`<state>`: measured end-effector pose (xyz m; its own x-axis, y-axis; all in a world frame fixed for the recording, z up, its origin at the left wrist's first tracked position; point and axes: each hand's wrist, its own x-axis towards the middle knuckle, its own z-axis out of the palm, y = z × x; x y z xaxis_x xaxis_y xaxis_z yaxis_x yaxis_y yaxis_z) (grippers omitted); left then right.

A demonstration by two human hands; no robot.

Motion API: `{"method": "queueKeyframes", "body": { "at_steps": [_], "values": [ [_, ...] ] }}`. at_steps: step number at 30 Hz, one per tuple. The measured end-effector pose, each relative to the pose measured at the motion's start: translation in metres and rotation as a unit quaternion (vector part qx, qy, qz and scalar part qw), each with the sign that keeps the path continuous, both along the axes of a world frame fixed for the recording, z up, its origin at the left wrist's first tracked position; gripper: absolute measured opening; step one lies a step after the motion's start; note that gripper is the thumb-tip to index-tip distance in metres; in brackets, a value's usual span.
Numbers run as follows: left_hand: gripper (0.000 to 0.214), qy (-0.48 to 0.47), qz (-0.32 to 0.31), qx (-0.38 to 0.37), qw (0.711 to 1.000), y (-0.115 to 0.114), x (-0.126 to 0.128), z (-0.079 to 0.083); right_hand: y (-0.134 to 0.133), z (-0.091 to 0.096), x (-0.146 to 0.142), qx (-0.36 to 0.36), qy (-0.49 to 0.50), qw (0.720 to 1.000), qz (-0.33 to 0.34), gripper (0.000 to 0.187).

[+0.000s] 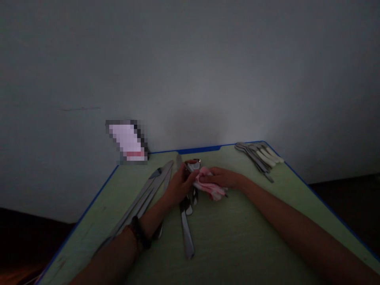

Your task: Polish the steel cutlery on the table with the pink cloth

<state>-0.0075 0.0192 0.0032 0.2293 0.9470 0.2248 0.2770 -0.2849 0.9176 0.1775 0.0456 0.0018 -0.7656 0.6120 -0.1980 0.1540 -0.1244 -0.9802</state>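
Observation:
My left hand [177, 185] is closed around a shiny metal utensil [193, 165], holding it just above the green table [237, 237]. My right hand [221, 178] presses a crumpled pink cloth [208, 184] against that utensil, fingers closed on the cloth. A dark band sits on my left wrist. Below the hands lie more metal utensils [186, 225], one long handle pointing toward me.
Long metal utensils [142, 198] lie in a row at the left of the table. A bunch of white-handled cutlery [261, 155] rests at the far right corner. The table has a blue edge [196, 150] against a grey wall. A blurred-out object [127, 141] stands at the far left corner.

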Motion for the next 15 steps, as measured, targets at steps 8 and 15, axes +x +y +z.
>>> {"method": "queueKeyframes", "body": {
  "at_steps": [8,15],
  "values": [
    [0.035,-0.177,0.13,0.002,0.976,0.002,0.003,0.006,0.001,-0.001,0.0,-0.03,0.035,0.999,-0.025,0.037],
    [0.038,-0.308,0.194,-0.02,0.931,0.014,-0.008,0.003,0.002,-0.003,0.001,-0.091,0.092,0.992,-0.01,0.039]
  ]
}}
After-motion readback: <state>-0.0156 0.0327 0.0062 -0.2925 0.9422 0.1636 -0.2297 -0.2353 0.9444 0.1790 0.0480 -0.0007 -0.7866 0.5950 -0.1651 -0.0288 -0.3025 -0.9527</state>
